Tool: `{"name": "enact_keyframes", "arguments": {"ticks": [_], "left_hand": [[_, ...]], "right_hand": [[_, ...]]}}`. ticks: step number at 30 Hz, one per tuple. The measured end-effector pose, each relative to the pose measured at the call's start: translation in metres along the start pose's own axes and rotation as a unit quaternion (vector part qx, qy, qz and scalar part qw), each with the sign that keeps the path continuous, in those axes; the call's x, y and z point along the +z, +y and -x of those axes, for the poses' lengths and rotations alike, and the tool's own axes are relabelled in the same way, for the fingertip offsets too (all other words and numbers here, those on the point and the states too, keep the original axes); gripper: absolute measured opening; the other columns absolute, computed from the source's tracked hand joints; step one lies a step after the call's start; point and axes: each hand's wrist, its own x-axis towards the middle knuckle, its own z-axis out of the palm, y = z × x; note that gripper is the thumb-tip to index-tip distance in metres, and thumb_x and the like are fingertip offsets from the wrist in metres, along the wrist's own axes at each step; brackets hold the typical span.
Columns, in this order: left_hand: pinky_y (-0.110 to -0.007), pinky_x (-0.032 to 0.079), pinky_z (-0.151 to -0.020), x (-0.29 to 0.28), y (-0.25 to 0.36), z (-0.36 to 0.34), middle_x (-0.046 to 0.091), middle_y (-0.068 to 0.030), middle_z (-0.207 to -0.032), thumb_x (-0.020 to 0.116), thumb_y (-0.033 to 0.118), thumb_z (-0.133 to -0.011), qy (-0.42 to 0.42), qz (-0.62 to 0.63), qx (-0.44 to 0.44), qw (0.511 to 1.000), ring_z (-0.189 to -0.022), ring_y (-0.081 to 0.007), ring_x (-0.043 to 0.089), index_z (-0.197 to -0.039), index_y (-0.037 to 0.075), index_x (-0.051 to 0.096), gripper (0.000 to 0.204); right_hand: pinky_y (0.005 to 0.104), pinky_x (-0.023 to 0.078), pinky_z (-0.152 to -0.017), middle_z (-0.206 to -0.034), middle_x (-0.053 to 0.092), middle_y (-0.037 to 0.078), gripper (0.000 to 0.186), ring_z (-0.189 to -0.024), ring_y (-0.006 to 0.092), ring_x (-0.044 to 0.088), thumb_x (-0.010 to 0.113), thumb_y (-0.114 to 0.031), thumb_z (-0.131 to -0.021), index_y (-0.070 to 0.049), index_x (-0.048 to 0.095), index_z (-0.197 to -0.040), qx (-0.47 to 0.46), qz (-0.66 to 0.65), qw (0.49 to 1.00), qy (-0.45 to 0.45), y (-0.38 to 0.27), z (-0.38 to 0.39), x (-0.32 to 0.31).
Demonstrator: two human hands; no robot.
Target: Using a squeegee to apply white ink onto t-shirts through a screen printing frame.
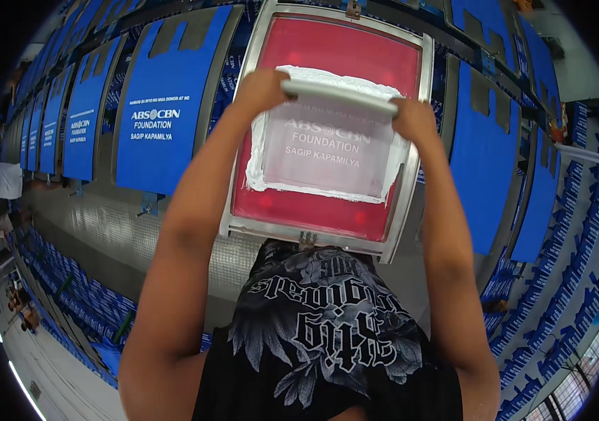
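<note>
A: Left to right?

B: Blue panels [152, 151], left of the metal frame [426, 67]. Then my left grip [263, 91], clamped on the left end of the pale bar [341, 97].

A: Bar where?

B: Across the red screen [334, 42] inside the frame, near the upper edge of the white paste [255, 172]. Frame's likely there to tension the screen.

A: Right?

B: My right grip [415, 121], clamped on the other end. Two-ended hold, probably for even pressure. More blue panels beyond.
</note>
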Motion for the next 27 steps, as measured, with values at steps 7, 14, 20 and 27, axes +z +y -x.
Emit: {"name": "enact_keyframes", "arguments": {"ticks": [7, 14, 20, 27], "left_hand": [[-0.041, 0.048, -0.078, -0.027, -0.026, 0.0, 0.065, -0.0158, -0.097, 0.078, 0.033, -0.066, 0.205, 0.039, 0.033, 0.978, -0.09, -0.0335, 0.061, -0.106, 0.007, 0.063, 0.05], [-0.037, 0.049, -0.071, 0.031, 0.032, 0.193, 0.064, -0.0173, -0.079, 0.06, 0.029, -0.085, -0.194, 0.235, -0.08, 0.949, -0.075, -0.0259, 0.064, -0.101, -0.002, 0.063, 0.035], [-0.024, 0.038, -0.054, 0.17, 0.067, 0.303, 0.055, 0.0015, -0.066, 0.056, 0.044, -0.09, -0.281, 0.594, -0.208, 0.724, -0.061, -0.0065, 0.046, -0.075, 0.002, 0.061, 0.044], [-0.022, 0.042, -0.056, 0.115, 0.081, 0.304, 0.057, 0.0012, -0.065, 0.051, 0.04, -0.094, -0.289, 0.618, -0.119, 0.721, -0.059, -0.0066, 0.049, -0.076, 0.003, 0.062, 0.043]], "right_hand": [[0.036, 0.053, -0.072, -0.083, 0.068, 0.015, 0.053, -0.08, 0.0259, 0.067, 0.053, -0.006, -0.063, -0.008, 0.062, -0.115, -0.047, -0.087, 0.992, -0.072, -0.01, -0.039, -0.072], [0.0381, 0.049, -0.083, -0.097, 0.065, 0.021, 0.055, -0.091, 0.0357, 0.062, 0.069, -0.015, -0.056, -0.004, 0.062, -0.11, -0.029, -0.109, 0.989, -0.099, 0.03, -0.078, -0.034], [0.0374, 0.045, -0.091, -0.109, 0.061, 0.022, 0.057, -0.102, 0.0359, 0.058, 0.064, -0.013, -0.06, -0.004, 0.059, -0.116, -0.104, -0.108, 0.981, -0.126, -0.009, -0.083, -0.045], [0.0376, 0.043, -0.094, -0.114, 0.061, 0.017, 0.055, -0.108, 0.0322, 0.056, 0.052, -0.006, -0.065, -0.008, 0.058, -0.12, -0.098, -0.036, 0.994, 0.003, -0.043, -0.071, -0.055]]}}
